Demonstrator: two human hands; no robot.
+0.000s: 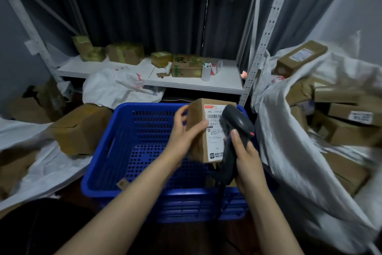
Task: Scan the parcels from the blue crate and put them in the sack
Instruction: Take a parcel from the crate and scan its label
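My left hand (186,130) grips a brown cardboard parcel (199,145) with a white shipping label, held upright over the blue crate (115,151). My right hand (246,157) holds a black handheld scanner (237,124), its head pressed close against the parcel's label. The crate's perforated floor shows blue, with a small cardboard scrap near its front wall. The white sack (289,151) stands open at the right, filled with several brown parcels.
A white metal shelf (186,83) behind the crate carries several taped boxes and a white cup. Another white sack (119,89) lies behind the crate. Brown boxes (80,128) and white sheeting sit at the left.
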